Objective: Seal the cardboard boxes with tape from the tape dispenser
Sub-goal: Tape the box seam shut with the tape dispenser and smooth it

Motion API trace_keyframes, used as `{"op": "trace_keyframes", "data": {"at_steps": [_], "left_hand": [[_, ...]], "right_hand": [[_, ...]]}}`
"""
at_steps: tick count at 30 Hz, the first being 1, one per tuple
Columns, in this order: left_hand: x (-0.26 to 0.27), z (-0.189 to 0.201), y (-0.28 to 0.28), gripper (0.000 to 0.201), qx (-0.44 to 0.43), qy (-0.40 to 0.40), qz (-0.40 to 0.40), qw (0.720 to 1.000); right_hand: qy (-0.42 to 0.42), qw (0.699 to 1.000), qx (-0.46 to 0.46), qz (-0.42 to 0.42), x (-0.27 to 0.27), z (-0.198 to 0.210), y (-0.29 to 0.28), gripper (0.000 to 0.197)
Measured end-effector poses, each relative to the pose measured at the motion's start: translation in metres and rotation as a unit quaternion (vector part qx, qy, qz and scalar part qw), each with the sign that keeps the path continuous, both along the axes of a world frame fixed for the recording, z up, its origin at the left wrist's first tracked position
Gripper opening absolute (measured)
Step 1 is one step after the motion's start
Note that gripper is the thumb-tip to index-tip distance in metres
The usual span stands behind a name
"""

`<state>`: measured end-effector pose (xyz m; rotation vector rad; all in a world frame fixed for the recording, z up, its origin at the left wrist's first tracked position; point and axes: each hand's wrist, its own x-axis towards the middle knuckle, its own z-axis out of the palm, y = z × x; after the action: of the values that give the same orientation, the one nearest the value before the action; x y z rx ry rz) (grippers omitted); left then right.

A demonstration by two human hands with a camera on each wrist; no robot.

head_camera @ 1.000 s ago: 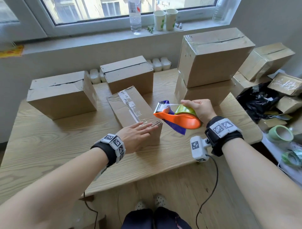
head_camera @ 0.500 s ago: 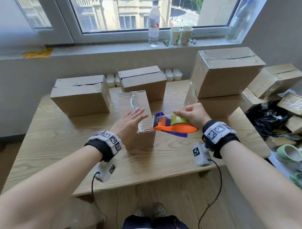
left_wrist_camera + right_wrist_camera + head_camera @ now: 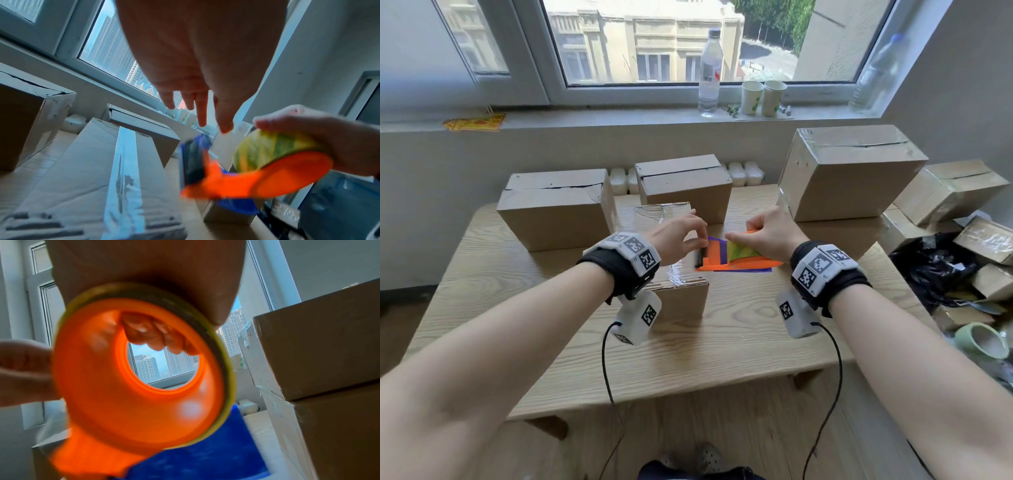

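Note:
My right hand (image 3: 739, 232) grips the orange tape dispenser (image 3: 736, 262) round its yellow-green roll (image 3: 743, 248), level above the table just right of the centre box. In the right wrist view its fingers (image 3: 156, 337) curl through the dispenser's hub (image 3: 131, 402). My left hand (image 3: 700, 238) hovers over the taped centre box (image 3: 681, 301), thumb and forefinger reaching to the dispenser's front end. In the left wrist view those fingers (image 3: 202, 113) are straight and apart above the dispenser's blade end (image 3: 193, 162); clear tape runs along the box top (image 3: 125, 170).
Two boxes with open seams stand behind: one at the left (image 3: 554, 212), one at the middle back (image 3: 685, 185). Two taped boxes (image 3: 849, 171) are stacked at the right. Off the table's right edge lie more boxes, a black bag (image 3: 941, 267) and tape rolls (image 3: 979, 339).
My left hand has lifted off the centre box top and moved right to the dispenser's front. The right hand has levelled the dispenser and brought it nearer the box. The head view has tilted up.

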<state>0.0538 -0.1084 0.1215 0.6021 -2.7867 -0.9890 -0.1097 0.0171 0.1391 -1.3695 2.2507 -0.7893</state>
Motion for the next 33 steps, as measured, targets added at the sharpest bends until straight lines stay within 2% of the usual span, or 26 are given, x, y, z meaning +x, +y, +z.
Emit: {"op": "trace_keyframes", "data": {"at_steps": [4,8,11,14,17,21,25,29,33], "left_hand": [[0.002,0.013,-0.003,0.010,-0.018,-0.048,-0.012,0.999],[0.014,0.017,-0.008,0.020,0.026,-0.086,0.011,0.996],[0.022,0.018,-0.006,0.031,0.071,-0.053,0.037,0.995],[0.029,0.015,-0.008,0.045,0.096,-0.010,0.136,0.986],[0.038,0.011,-0.012,0.038,0.136,0.014,0.204,0.969],[0.046,0.009,-0.015,0.025,0.176,0.040,0.226,0.957],[0.048,0.010,-0.014,0.017,0.175,0.061,0.233,0.955],[0.057,0.006,-0.017,0.012,0.150,0.045,0.243,0.957],[0.069,-0.007,-0.022,0.013,0.153,0.016,0.264,0.952]], "right_hand": [[0.070,0.997,0.034,-0.003,0.005,0.002,-0.001,0.056],[0.053,0.997,0.047,0.010,0.007,0.003,-0.001,0.054],[0.024,0.998,0.052,0.027,0.006,0.004,-0.002,0.052],[-0.021,0.998,0.053,0.038,0.005,0.007,-0.002,0.046],[-0.035,0.996,0.063,0.050,0.006,0.010,-0.001,0.034],[-0.028,0.994,0.085,0.065,0.002,0.012,-0.005,0.028],[-0.015,0.992,0.109,0.056,-0.009,0.010,-0.011,0.033],[0.049,0.985,0.160,0.040,-0.024,0.002,-0.004,0.038],[0.029,0.982,0.184,0.036,-0.036,-0.010,0.005,0.034]]}}
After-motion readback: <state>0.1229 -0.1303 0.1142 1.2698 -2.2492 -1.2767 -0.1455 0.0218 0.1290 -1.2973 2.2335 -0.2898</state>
